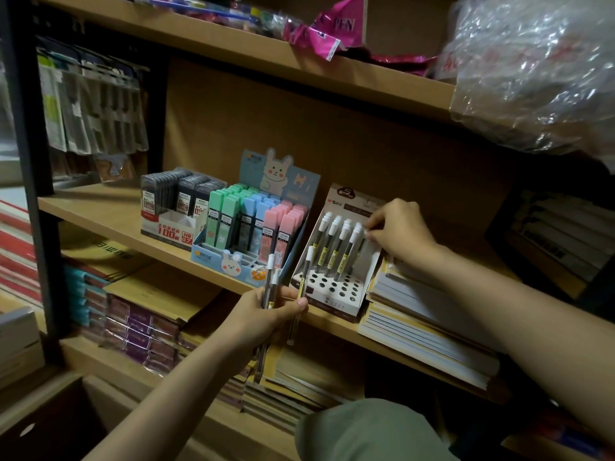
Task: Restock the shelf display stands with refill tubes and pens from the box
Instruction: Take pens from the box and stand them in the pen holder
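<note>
A white display stand with round holes sits on the middle shelf, with several white-capped refill tubes upright in its back rows. My right hand pinches the cap of a tube at the stand's back right corner. Just in front of the shelf edge, my left hand grips a small bundle of the same tubes, caps up. Left of the stand is a blue bunny display full of green, blue and pink lead cases. Further left stands a box of dark lead cases.
Stacked notebooks lie right of the stand on the same shelf. The lower shelf holds wrapped packs and paper stacks. Plastic bags bulge from the upper shelf at the right. A dark metal upright runs down the left.
</note>
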Motion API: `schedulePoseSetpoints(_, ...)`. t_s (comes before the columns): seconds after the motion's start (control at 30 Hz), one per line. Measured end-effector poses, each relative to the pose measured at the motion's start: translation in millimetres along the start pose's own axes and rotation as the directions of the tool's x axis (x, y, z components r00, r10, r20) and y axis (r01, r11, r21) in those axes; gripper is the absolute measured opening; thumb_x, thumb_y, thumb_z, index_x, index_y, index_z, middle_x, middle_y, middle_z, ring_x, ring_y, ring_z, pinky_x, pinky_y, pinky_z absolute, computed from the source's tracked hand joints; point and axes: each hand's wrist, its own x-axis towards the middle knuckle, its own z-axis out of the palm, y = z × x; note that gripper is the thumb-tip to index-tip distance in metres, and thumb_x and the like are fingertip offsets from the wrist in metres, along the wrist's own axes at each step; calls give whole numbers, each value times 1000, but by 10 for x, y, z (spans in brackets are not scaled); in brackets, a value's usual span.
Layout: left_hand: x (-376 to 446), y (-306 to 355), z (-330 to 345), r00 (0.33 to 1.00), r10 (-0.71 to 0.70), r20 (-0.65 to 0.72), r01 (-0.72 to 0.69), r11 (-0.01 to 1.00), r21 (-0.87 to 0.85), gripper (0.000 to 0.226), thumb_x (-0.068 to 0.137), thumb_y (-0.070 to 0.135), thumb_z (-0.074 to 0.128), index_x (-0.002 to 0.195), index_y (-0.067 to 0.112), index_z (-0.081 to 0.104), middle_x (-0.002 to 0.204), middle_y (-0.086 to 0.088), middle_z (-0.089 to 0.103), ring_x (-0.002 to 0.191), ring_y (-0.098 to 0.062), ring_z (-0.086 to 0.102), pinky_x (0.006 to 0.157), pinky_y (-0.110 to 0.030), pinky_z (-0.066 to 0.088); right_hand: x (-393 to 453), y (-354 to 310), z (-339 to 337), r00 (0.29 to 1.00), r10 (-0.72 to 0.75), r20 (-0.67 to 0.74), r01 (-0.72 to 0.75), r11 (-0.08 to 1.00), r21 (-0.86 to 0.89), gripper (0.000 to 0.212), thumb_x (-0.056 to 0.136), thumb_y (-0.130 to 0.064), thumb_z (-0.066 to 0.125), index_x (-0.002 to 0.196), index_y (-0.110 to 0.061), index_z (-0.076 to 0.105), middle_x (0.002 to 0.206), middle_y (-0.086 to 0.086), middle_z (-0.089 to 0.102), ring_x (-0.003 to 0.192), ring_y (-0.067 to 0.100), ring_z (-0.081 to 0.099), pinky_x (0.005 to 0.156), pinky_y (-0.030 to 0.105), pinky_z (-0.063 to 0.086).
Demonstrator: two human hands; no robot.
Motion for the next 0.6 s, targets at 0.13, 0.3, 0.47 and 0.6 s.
schedulePoseSetpoints(0.13, -36, 44, 14, 999, 26, 20, -27, 1000, 14, 31, 76, 27, 72, 102, 11, 69, 94, -5, 74, 92, -21, 70, 82, -44, 58, -118, -13, -42, 998, -64, -24, 64, 998, -18, 28, 92, -18, 64, 119, -11, 65, 120, 6, 65, 107, 15, 61, 85, 18, 46)
schedulePoseSetpoints(0.3, -86, 99, 16, 998, 57, 18, -57, 998, 18, 33, 64, 35, 77, 92, 19, 73, 91, 0, 74, 85, -12, 70, 64, -26, 56, -469, -288, -140, 983, -178, 49, 142, 897, 418, 18, 87, -30, 69, 105, -32, 67, 93, -10, 70, 82, 8, 68, 71, 15, 55)
schedulePoseSetpoints(0.47, -92, 110, 49, 996, 91, 10, -91, 995, 30, 30, 66, 34, 76, 91, 18, 72, 100, -8, 71, 93, -20, 68, 70, -30, 53, -622, -506, -9, 960, -125, 250, -67, 765, 641, 19, 83, -12, 74, 100, -16, 67, 88, 5, 72, 73, 18, 74, 74, 38, 62)
schedulePoseSetpoints(0.6, -74, 104, 35, 999, 19, 49, -17, 999, -27, 22, 90, 24, 63, 112, 19, 63, 90, -4, 64, 67, -10, 57, 55, -19, 46, -453, -458, -142, 969, -103, 225, -63, 776, 628, 17, 81, -4, 73, 90, -17, 65, 88, 9, 72, 74, 19, 74, 75, 37, 61)
